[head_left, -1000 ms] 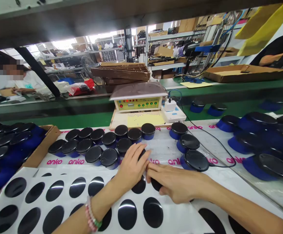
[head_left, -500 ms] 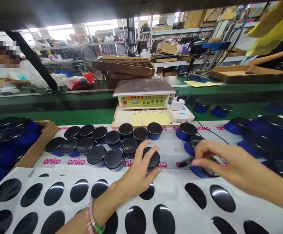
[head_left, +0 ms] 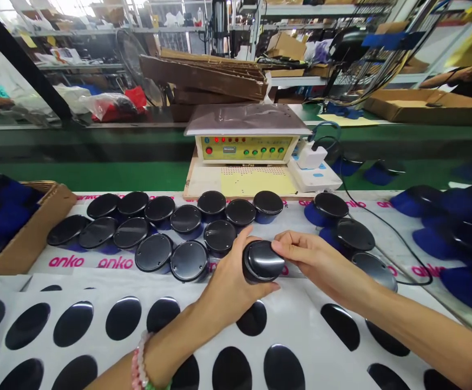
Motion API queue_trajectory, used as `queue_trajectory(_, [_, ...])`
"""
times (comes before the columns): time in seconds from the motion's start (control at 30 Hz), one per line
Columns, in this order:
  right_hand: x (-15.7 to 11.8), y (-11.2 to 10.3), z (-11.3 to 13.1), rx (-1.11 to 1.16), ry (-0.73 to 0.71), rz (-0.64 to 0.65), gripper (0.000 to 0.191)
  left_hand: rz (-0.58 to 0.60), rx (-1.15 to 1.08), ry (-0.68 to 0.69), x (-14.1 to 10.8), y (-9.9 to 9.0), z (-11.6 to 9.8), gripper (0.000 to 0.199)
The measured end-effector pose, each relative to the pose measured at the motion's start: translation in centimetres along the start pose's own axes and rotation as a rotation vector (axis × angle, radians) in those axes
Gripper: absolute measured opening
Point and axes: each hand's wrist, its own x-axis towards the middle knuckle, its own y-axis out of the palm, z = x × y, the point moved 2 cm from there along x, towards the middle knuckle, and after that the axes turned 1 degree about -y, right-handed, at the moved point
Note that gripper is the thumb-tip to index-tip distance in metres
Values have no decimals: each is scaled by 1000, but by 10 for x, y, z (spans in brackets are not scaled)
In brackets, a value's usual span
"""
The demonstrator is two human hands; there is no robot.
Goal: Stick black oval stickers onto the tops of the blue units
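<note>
My left hand (head_left: pixel 225 284) curls round a round black-topped piece (head_left: pixel 251 275) above the white sheet (head_left: pixel 203 338). Over its top lies a glossy black round sticker (head_left: pixel 266 260), slightly off-centre, so a crescent of the piece's rim shows at the left. Thumb and forefinger of my right hand (head_left: pixel 313 252) pinch the sticker's right edge. Whether all of it touches the top, I cannot tell. Several black stickers (head_left: pixel 231 368) lie in rows on the sheet below my hands. Beyond my left hand stand several similar pieces (head_left: pixel 189 261) with black tops and blue sides.
A control box (head_left: pixel 246 149) with lit red lamps stands behind on a board, beside a white power strip (head_left: pixel 315 173) whose black cable (head_left: pixel 386 214) runs right. More blue pieces (head_left: pixel 335 235) stand at right. A cardboard box (head_left: pixel 33 233) of them is at left. Co-workers show at both edges.
My right hand has moved left, bringing the black sticker onto the piece's top. My left hand has closed round that piece and tilted it. The view has shifted downward a little.
</note>
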Motion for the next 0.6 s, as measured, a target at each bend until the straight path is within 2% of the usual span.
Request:
queue_trajectory(0.4, [5,2,-7,-76,-17,-10,36,0,39,3,1,0,1,93])
queue_trajectory(0.6, [4,3,-7,-130,-62,-53,33,5,36,7,0,0,-2,91])
